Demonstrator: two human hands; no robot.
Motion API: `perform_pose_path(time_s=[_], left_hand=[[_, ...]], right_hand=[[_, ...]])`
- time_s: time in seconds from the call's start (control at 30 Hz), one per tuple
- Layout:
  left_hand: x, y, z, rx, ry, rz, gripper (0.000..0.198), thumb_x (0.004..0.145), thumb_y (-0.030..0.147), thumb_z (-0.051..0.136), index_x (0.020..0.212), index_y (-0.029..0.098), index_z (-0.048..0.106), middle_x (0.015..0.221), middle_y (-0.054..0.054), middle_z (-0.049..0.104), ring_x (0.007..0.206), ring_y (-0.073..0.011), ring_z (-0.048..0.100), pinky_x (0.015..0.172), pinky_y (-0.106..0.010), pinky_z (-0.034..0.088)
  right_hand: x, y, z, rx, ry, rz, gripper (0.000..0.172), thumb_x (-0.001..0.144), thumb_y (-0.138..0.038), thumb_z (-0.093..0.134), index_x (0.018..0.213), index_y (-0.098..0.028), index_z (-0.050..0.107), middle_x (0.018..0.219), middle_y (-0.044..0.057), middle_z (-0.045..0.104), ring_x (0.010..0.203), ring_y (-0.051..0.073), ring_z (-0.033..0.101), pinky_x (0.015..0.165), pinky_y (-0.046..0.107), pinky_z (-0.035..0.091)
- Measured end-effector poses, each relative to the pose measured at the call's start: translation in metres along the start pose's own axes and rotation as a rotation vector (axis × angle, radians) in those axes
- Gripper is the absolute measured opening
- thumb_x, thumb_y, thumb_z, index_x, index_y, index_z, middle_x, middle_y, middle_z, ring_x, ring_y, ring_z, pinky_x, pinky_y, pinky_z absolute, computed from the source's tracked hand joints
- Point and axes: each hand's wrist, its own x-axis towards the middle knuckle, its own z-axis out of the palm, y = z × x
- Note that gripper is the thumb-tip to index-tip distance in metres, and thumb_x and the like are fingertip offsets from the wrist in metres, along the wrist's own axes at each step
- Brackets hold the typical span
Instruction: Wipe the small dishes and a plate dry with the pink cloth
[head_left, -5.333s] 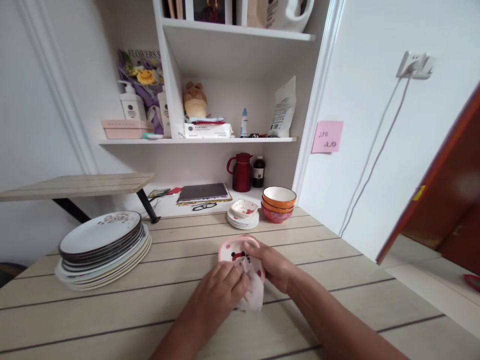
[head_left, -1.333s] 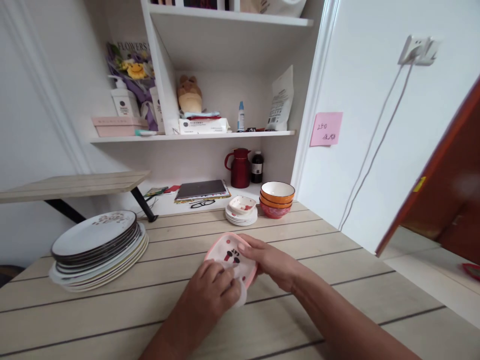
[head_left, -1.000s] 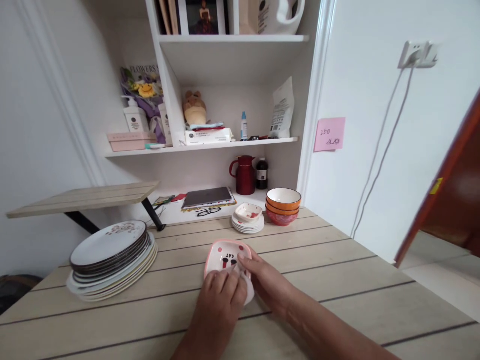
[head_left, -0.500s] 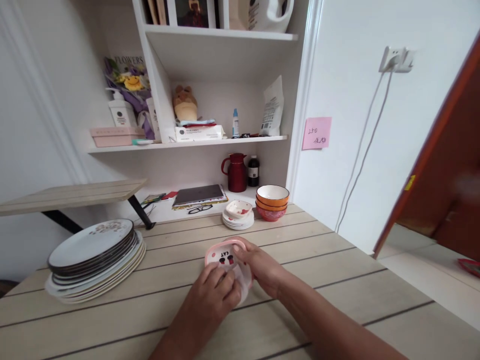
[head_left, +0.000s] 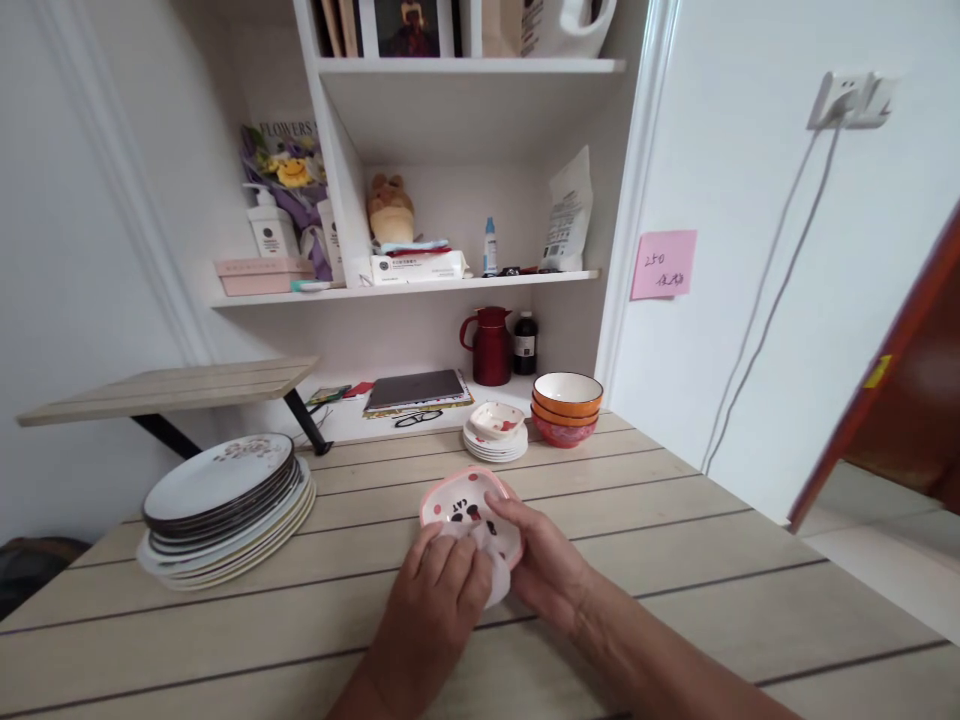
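A small pink-rimmed dish with a cat picture and the word CAT lies on the wooden table in front of me. My left hand presses a white cloth into the dish, fingers bent over it. Gripping the dish's right rim is my right hand, with its fingers curled around the edge. Most of the cloth is hidden under my fingers.
A tall stack of large plates sits at the left. Behind the dish are a stack of small dishes and stacked orange bowls. White shelves hold bottles, a red jug and a tablet. A brown door stands at right.
The dish has turned between my hands: the cat print and the word CAT now face differently. My left hand keeps rubbing the cloth over it. The camera view shifted slightly.
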Motion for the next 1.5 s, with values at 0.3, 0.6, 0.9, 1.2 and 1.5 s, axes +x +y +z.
perform_pose_path(time_s=[0.3, 0.6, 0.9, 1.2, 1.5], left_hand=[[0.003, 0.010, 0.003, 0.041, -0.041, -0.015, 0.025, 0.093, 0.010, 0.043, 0.110, 0.016, 0.061, 0.099, -0.007, 0.067, 0.091, -0.0206, 0.059, 0.091, -0.041, 0.046], [0.002, -0.002, -0.001, -0.145, -0.197, 0.148, 0.019, 0.092, 0.015, 0.053, 0.109, 0.022, 0.060, 0.105, -0.003, 0.065, 0.094, -0.0170, 0.057, 0.090, -0.037, 0.046], [-0.001, -0.003, -0.001, -0.019, -0.076, 0.058, 0.020, 0.091, 0.009, 0.049, 0.103, 0.019, 0.062, 0.099, -0.005, 0.068, 0.080, -0.0186, 0.056, 0.079, -0.037, 0.045], [0.000, -0.001, 0.004, 0.006, -0.095, 0.061, 0.020, 0.094, 0.013, 0.047, 0.106, 0.018, 0.061, 0.100, -0.004, 0.068, 0.087, -0.0194, 0.058, 0.084, -0.039, 0.044], [-0.004, -0.003, 0.004, -0.150, -0.220, 0.153, 0.021, 0.094, 0.015, 0.051, 0.112, 0.020, 0.060, 0.105, -0.002, 0.066, 0.097, -0.0170, 0.057, 0.095, -0.037, 0.042]], right_hand=[[0.004, 0.007, 0.002, -0.086, 0.168, -0.067, 0.037, 0.074, -0.040, 0.073, 0.104, -0.020, 0.063, 0.076, 0.002, 0.068, 0.069, 0.016, 0.060, 0.069, 0.028, 0.047], [-0.001, -0.036, -0.019, -0.685, -0.001, -0.036, 0.040, 0.076, -0.047, 0.070, 0.107, -0.022, 0.069, 0.086, 0.002, 0.069, 0.074, 0.016, 0.054, 0.063, 0.026, 0.036], [-0.004, -0.029, -0.014, -0.402, -0.155, 0.070, 0.051, 0.076, -0.046, 0.073, 0.121, -0.026, 0.062, 0.105, 0.006, 0.070, 0.088, 0.021, 0.062, 0.076, 0.031, 0.044], [0.010, 0.006, -0.008, -0.162, 0.152, 0.009, 0.039, 0.071, -0.043, 0.075, 0.098, -0.019, 0.061, 0.077, 0.002, 0.068, 0.072, 0.017, 0.062, 0.072, 0.029, 0.047], [0.007, -0.030, -0.025, -0.843, 0.107, 0.012, 0.034, 0.078, -0.050, 0.065, 0.090, -0.019, 0.061, 0.062, -0.003, 0.054, 0.050, 0.011, 0.044, 0.043, 0.022, 0.031]])
